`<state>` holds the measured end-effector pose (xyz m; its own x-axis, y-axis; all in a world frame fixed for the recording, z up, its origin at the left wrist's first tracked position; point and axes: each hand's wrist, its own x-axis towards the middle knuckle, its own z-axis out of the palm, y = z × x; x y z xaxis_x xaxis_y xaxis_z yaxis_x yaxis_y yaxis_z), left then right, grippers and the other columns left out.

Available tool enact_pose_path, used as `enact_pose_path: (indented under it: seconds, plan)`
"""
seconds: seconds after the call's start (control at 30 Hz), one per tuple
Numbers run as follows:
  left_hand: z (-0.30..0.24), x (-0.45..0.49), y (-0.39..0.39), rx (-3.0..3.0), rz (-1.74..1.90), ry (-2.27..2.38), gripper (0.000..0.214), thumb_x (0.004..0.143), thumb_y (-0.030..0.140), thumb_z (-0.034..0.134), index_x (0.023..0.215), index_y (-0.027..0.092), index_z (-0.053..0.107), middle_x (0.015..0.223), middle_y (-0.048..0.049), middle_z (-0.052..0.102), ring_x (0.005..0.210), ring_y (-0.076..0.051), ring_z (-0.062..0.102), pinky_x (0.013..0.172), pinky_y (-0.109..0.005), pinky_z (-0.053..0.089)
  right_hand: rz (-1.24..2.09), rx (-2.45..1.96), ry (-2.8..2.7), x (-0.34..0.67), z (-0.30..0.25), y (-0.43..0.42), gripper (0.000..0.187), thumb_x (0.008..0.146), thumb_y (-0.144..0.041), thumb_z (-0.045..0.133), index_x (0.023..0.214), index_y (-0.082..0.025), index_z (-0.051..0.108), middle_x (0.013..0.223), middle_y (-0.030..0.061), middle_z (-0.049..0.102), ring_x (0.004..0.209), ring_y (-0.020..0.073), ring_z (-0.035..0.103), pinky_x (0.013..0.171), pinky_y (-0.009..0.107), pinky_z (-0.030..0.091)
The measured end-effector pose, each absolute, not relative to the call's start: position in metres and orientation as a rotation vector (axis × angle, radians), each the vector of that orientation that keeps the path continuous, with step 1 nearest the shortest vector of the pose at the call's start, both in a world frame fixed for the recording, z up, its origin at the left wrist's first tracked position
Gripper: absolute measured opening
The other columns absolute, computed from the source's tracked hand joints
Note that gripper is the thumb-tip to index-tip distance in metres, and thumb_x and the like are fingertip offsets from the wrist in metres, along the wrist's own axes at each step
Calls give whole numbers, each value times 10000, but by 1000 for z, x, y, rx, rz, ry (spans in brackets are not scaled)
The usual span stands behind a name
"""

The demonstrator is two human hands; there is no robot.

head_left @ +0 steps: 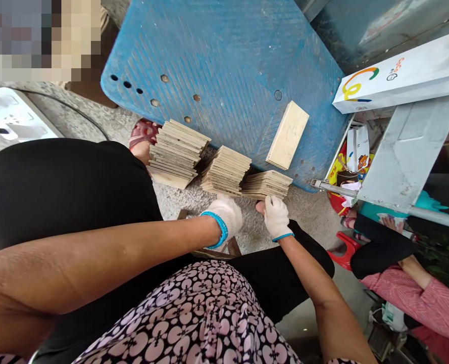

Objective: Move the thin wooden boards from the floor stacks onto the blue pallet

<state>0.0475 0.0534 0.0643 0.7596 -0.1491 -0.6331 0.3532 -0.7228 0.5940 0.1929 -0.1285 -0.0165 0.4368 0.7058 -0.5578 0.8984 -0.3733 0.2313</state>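
Both my hands wear white gloves with blue cuffs. My left hand (227, 215) reaches down just below the middle stack of thin wooden tiles (226, 171); its fingers curl under and are hidden. My right hand (276, 216) sits just below the right, lower stack (266, 184), fingers bent at its front edge. A taller left stack (177, 153) leans by a foot in a red sandal (144, 135). A single wooden tile (288, 134) lies on the slanted blue plastic board (224, 65).
A white paper bag (402, 76) rests on a grey metal shelf (409, 151) at right. Another person in pink with black trousers (406, 268) sits at lower right near a red stool (345, 253). A white power strip (12, 119) lies at left on the concrete floor.
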Motion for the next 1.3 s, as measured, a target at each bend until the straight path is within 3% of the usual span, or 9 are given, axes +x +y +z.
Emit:
enact_pose_path:
  seconds: [0.17,0.5,0.73,0.83,0.97,1.07,1.17,1.23,1.3]
  plan:
    - [68,44,55,2331,-916,48,265,735,56,650,988,15,716,985,-306,657,946,-409,621,804,-520,448,-643,2275,1374,197,-14,-130,250,939,-256,427,1078,-174,618,1094,109,602,948,223,516,846,330,369]
    - [60,46,52,2353,-951,70,270,770,61,602,1011,27,717,992,-311,653,946,-410,628,776,-504,466,-894,2067,1194,201,-15,-124,310,963,-297,374,1197,-242,571,1156,83,604,1002,226,543,824,334,382]
    - [64,42,56,2414,-783,107,264,801,59,526,1012,5,674,938,-281,653,928,-374,624,774,-470,469,-958,1893,1338,213,13,-107,263,950,-285,412,1135,-248,595,1048,74,627,950,211,581,781,307,402]
    - [58,45,54,2370,-692,70,334,778,158,597,1081,20,627,962,-261,645,905,-357,630,751,-445,489,-1009,1907,1490,225,46,-96,288,922,-236,461,1165,-270,610,1041,52,650,955,208,595,808,298,409]
    - [53,55,57,2169,-677,77,586,715,435,641,1211,132,573,987,-170,667,841,-333,645,685,-403,502,-1135,1899,1663,235,99,-73,308,899,-230,505,1177,-258,637,1032,36,679,971,199,607,858,292,422]
    - [60,59,63,1997,-694,135,471,723,529,573,1057,211,667,857,-92,686,744,-260,645,639,-317,471,-1256,1930,1750,237,129,-54,297,893,-253,523,1160,-261,654,1028,19,694,966,183,623,865,283,441]
    - [71,59,71,1826,-667,254,374,784,490,469,864,214,708,689,-43,655,610,-175,603,563,-246,409,-1297,2112,1765,235,139,-47,236,888,-265,527,1061,-250,686,1009,12,701,947,179,637,867,293,471]
    - [73,60,75,1744,-641,364,359,782,462,455,815,206,705,653,-30,641,577,-155,584,521,-231,374,-1148,2446,1734,231,134,-52,232,881,-285,540,1067,-236,669,1070,32,685,1005,193,626,922,328,472]
    - [70,62,80,1689,-609,502,366,773,466,457,804,199,705,666,-29,647,585,-155,587,503,-229,362,-874,2876,1639,223,122,-64,354,857,-331,585,1194,-223,595,1214,71,622,1124,215,578,1007,379,438]
